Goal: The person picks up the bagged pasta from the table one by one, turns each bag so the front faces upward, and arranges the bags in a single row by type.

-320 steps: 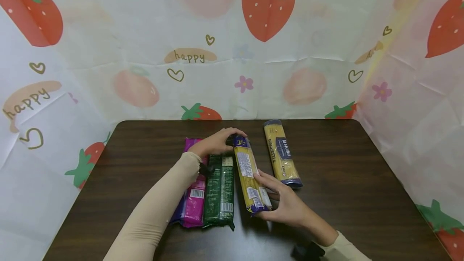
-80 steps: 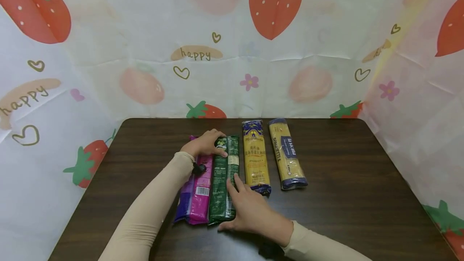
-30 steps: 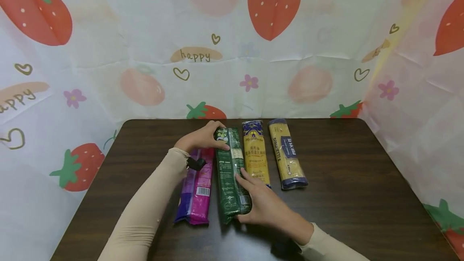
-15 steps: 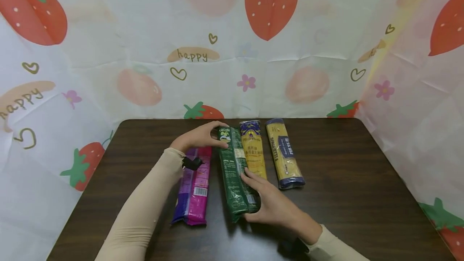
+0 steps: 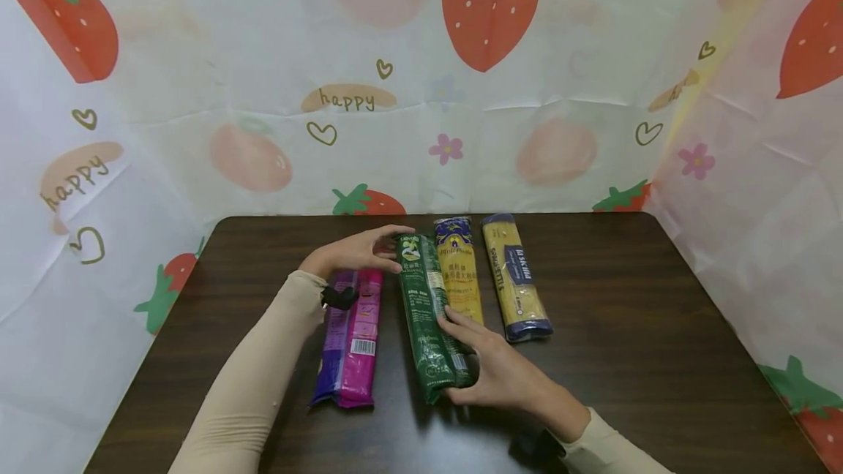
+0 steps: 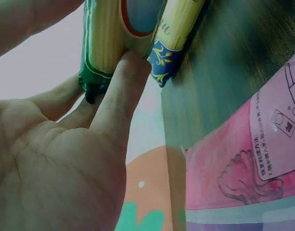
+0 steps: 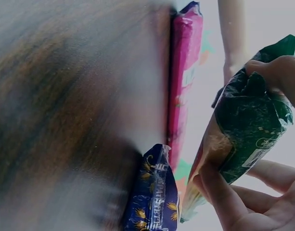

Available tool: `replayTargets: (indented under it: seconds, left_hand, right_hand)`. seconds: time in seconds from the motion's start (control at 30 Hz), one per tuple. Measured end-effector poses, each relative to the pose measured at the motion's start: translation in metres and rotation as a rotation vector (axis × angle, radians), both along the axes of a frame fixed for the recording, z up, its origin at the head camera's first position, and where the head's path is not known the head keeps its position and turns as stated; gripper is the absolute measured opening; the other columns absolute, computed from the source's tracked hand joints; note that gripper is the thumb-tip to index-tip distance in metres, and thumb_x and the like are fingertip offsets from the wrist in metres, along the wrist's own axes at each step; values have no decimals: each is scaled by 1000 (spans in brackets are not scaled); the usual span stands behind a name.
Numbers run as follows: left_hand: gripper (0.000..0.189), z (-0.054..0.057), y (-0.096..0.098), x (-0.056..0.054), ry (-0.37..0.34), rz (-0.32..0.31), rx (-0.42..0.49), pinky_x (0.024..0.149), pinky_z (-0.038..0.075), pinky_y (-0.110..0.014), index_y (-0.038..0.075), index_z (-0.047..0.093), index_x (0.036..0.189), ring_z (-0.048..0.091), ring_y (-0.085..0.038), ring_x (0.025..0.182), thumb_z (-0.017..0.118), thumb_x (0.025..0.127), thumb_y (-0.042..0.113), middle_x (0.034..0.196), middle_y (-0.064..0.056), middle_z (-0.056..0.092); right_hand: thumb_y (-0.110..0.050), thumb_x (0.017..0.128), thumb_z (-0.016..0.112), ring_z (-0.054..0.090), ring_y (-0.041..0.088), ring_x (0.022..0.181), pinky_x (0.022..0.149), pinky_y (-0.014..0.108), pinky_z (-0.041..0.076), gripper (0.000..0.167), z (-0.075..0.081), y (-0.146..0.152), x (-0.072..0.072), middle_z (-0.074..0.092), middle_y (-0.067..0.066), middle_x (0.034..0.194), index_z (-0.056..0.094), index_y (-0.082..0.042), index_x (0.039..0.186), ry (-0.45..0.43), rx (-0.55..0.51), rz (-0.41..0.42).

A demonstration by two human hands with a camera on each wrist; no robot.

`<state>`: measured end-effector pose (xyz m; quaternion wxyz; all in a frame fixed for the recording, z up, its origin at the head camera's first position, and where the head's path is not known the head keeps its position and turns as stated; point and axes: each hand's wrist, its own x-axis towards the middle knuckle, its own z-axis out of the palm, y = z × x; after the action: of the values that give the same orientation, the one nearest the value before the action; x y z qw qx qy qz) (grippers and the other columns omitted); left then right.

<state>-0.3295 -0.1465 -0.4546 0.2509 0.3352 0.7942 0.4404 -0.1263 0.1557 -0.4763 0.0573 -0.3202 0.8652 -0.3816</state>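
A green pack of spaghetti (image 5: 423, 313) hangs a little above the table, its near end over the bare wood and its right side overlapping a yellow spaghetti pack (image 5: 464, 280) in the head view. My right hand (image 5: 503, 371) grips its near end, thumb at the end and fingers along the right side. At the far end is my left hand (image 5: 358, 249), spread with thumb and fingers apart. In the left wrist view, one of its fingertips touches the green pack (image 6: 106, 38) from beneath. A pink and purple pack (image 5: 349, 342) lies below the left wrist.
Another spaghetti pack (image 5: 516, 280), with a blue label, lies farther right, slightly slanted. The dark wooden table (image 5: 632, 357) meets a strawberry-printed cloth (image 5: 395, 159) behind and at both sides.
Earlier the yellow pack was put down beside the blue-labelled one. The green pack has since been lifted from beside the pink pack and moved right. My left thumb has just come off it.
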Motion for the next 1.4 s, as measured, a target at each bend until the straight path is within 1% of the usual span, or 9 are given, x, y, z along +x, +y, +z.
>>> replayTargets:
  seconds: [0.17, 0.3, 0.5, 0.67, 0.83, 0.93, 1.07, 1.23, 1.4]
  left_hand:
    - [77, -5, 2, 2, 46, 49, 28, 123, 36, -60, 6, 35, 166, 37, -46, 155, 77, 101, 10, 174, -17, 27]
    - [75, -10, 6, 5, 85, 112, 26, 121, 39, -63, 12, 40, 165, 38, -45, 154, 79, 101, 17, 174, -13, 28]
    - [74, -15, 12, 9, 5, 205, 117, 113, 46, -65, 18, 37, 165, 41, -53, 150, 77, 102, 18, 174, -17, 20]
    - [76, -21, 18, 11, -71, 254, 201, 109, 51, -62, 18, 35, 165, 49, -48, 146, 78, 102, 18, 162, -21, 38]
    - [80, -26, 21, 12, -93, 293, 199, 111, 51, -58, 11, 30, 168, 55, -38, 143, 75, 103, 24, 155, -20, 51]
    - [75, -27, 20, 13, -115, 286, 251, 117, 44, -59, 5, 25, 169, 50, -41, 146, 65, 108, 18, 159, -25, 46]
    - [68, -27, 19, 13, -132, 221, 344, 121, 36, -65, -1, 21, 169, 40, -50, 149, 52, 109, 3, 165, -32, 33]
    - [74, -28, 16, 13, -55, 231, 279, 120, 39, -63, 2, 17, 171, 38, -49, 152, 59, 110, 4, 171, -27, 26]
    - [74, -29, 15, 14, -56, 255, 263, 120, 40, -63, 0, 18, 170, 41, -48, 151, 61, 110, 6, 168, -29, 33]
  right_hand:
    - [-17, 82, 93, 39, 42, 154, 108, 53, 54, 98, -2, 1, -1, 30, 19, 174, 41, -3, 165, -5, -43, 15]
    - [-17, 85, 90, 38, 44, 154, 106, 51, 56, 95, -3, 1, -3, 30, 20, 173, 41, -4, 165, -15, -108, 27]
    - [-14, 86, 88, 42, 43, 151, 105, 49, 57, 95, -5, 1, -3, 29, 20, 174, 39, -12, 168, -98, -210, 30]
    - [-7, 84, 85, 51, 44, 144, 105, 44, 56, 103, -8, -3, -5, 32, 20, 171, 31, -17, 171, -145, -329, 67]
    - [2, 82, 80, 52, 45, 143, 103, 40, 57, 104, -9, -6, -4, 35, 19, 168, 30, -18, 171, -165, -415, 74]
    - [5, 82, 79, 53, 45, 142, 101, 39, 59, 103, -9, -8, -4, 34, 20, 168, 32, -16, 171, -177, -465, 61]
    - [6, 84, 79, 57, 43, 138, 97, 37, 61, 100, -8, -9, -4, 32, 21, 169, 32, -14, 170, -199, -534, 55]
    - [7, 89, 76, 61, 37, 136, 91, 38, 64, 94, -9, -8, -4, 29, 24, 170, 31, -9, 170, -222, -615, 74]
    - [8, 92, 74, 63, 23, 134, 85, 36, 65, 91, -8, -7, -3, 25, 29, 170, 29, -6, 170, -287, -690, 90]
